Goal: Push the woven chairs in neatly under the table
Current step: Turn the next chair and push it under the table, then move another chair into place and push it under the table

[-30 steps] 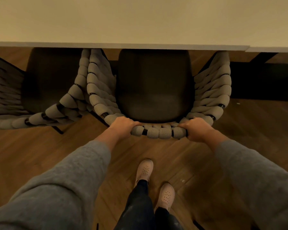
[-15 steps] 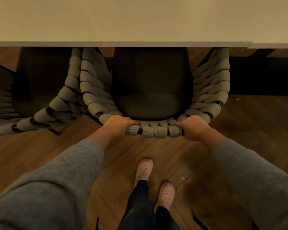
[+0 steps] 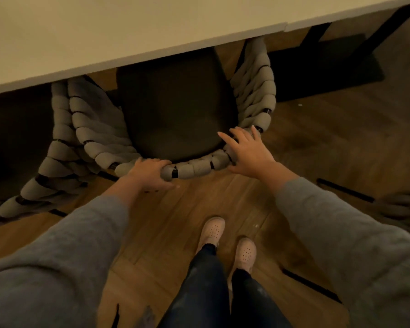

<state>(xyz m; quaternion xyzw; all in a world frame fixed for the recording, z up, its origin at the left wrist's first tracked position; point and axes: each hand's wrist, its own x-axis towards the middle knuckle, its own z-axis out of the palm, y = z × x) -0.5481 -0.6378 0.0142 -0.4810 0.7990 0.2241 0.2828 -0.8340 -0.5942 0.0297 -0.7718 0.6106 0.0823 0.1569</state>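
A woven chair (image 3: 194, 170) with a thick grey rope back and a dark seat cushion (image 3: 178, 110) stands partly under the pale table (image 3: 128, 27). My left hand (image 3: 149, 174) grips the left part of the rope back rail, thumb underneath. My right hand (image 3: 249, 150) is spread with straight fingers over the right corner of the rail, touching it lightly or just above it. A second woven chair (image 3: 57, 147) sits close on the left, its rope side against the first chair's.
The table edge (image 3: 152, 58) runs diagonally across the top. Dark table legs (image 3: 313, 36) stand at the upper right. Part of another woven chair (image 3: 402, 207) shows at the right edge. My feet (image 3: 227, 240) stand on wood flooring behind the chair.
My right hand has let go of the rope rail and opened its fingers. The left hand keeps its grip. The view has tilted, so the table edge now slants.
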